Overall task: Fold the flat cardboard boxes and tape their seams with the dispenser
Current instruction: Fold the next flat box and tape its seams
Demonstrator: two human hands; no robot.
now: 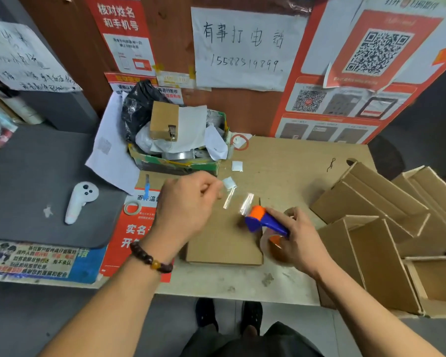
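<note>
A folded brown cardboard box lies on the table in front of me. My right hand grips a blue and orange tape dispenser with a brown tape roll just over the box's right edge. A strip of clear tape stretches from the dispenser up to the left. My left hand hovers above the box's upper left part and pinches the strip's free end between its fingertips.
Several folded open boxes are piled at the right of the table. A green carton full of trash stands at the back. A white controller lies on a grey mat at the left. A small tape ring rests on a red poster.
</note>
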